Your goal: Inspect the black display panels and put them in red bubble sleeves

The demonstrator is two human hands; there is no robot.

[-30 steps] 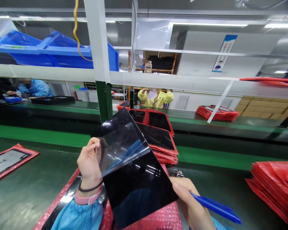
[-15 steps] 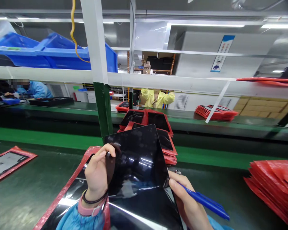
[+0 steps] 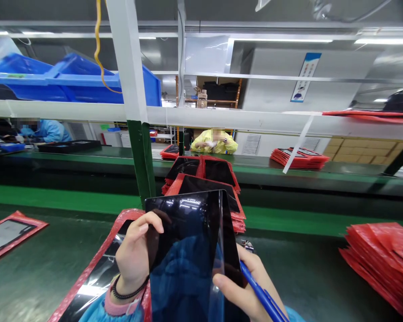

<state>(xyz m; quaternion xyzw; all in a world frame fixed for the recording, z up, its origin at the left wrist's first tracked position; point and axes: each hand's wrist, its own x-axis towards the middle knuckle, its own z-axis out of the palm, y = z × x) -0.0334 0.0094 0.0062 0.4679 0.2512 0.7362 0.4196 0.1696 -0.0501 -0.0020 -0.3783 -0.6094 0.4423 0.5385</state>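
Observation:
A black screen panel (image 3: 181, 255) is held up in front of me, tilted, with my blue sleeves mirrored in its glossy face. My left hand (image 3: 134, 252) is closed on its left edge, the index fingertip over the front. At the right side, my right hand (image 3: 251, 286) grips the panel, its thumb lying on the front at the edge of a clear film strip (image 3: 219, 264). A blue pen (image 3: 262, 290) is also tucked in that hand. Beneath the panel at the left lies a red bubble-wrap sleeve (image 3: 87, 264) with another dark panel on it.
Behind the panel, red sleeves with dark screens (image 3: 218, 172) are stacked. Another red stack (image 3: 379, 259) lies at the right, and a sleeve with a grey panel (image 3: 13, 232) at the left. A green-and-white post (image 3: 134, 89) rises ahead; blue bins (image 3: 77, 85) sit overhead. Two people work beyond.
The panel's top edge has dropped and its reflections have shifted. My right thumb has moved from the panel's edge onto its front, where a film strip now shows. The pen points more steeply down.

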